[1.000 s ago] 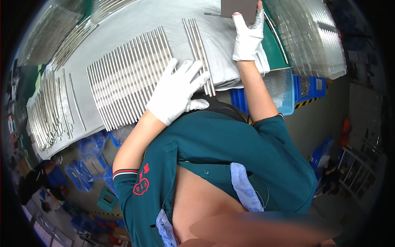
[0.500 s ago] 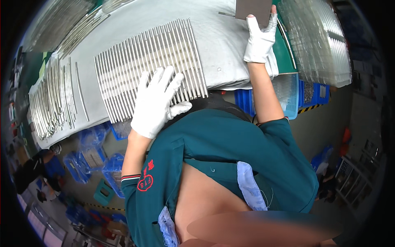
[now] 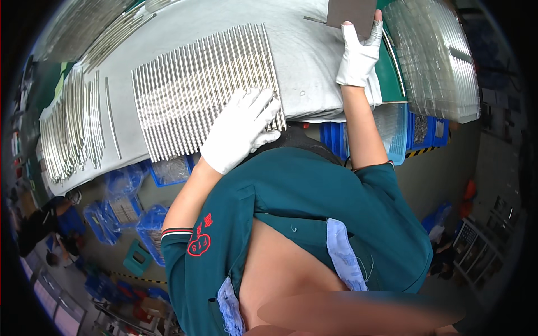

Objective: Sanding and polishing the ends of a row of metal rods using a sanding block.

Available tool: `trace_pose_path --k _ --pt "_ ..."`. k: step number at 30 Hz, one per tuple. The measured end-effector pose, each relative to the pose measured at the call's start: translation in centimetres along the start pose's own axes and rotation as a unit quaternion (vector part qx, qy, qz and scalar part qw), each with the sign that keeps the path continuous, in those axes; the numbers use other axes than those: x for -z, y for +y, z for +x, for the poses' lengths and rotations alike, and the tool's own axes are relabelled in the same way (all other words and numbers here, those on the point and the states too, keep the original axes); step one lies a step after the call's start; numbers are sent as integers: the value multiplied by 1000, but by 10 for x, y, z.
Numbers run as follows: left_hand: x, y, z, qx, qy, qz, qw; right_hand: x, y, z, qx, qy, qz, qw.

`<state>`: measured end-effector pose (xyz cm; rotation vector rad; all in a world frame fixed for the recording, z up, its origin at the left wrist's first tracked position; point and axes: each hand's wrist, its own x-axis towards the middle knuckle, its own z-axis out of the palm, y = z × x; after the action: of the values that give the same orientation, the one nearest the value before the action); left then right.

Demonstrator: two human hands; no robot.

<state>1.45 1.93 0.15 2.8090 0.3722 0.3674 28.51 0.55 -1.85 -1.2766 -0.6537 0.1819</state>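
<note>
My left hand (image 3: 240, 130), in a white glove, lies over the near right end of a row of metal rods (image 3: 193, 84). Its fingers are stretched out on top of the rods and look open. The rods lie side by side on the grey cloth (image 3: 300, 61). Up at the far right, my right hand (image 3: 358, 60), gloved with some fingertips bare, grips a flat dark brown rectangular sheet (image 3: 352, 14). The thumb rests at its near edge, and the top of the sheet is cut off by the picture's border.
Looser rods (image 3: 70, 131) lie in a pile at the left, with a single rod (image 3: 112, 117) beside it. Another bundle of rods (image 3: 120, 33) lies farther back. Stacked clear plastic trays (image 3: 434, 61) stand at the right. Blue bins (image 3: 428, 129) sit below the table edge.
My left hand has slid right across the rods toward the end of the row, its fingers closer together. My right hand stays at the brown sheet; the whole view has shifted slightly.
</note>
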Motion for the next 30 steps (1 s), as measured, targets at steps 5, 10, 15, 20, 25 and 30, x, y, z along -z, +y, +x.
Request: trace_pose_path --k 5,10,15,20,25,30 --pt "3 8 22 -19 -30 -96 995 -1 2 1 0 -15 -28 999" --pt "-8 10 28 -34 6 -73 997 -2 -1 1 4 -4 -23 1000" --pt "1 8 24 -32 -14 -106 994 -4 -1 0 4 -9 -24 1000" --pt "15 0 15 35 -15 -19 999 0 6 2 2 -3 -4 1000" --pt "9 2 21 15 -25 3 1000 0 4 1 -13 -10 1 1000" --pt "4 5 36 -25 -39 -18 999 -3 0 0 -7 -4 -29 1000"
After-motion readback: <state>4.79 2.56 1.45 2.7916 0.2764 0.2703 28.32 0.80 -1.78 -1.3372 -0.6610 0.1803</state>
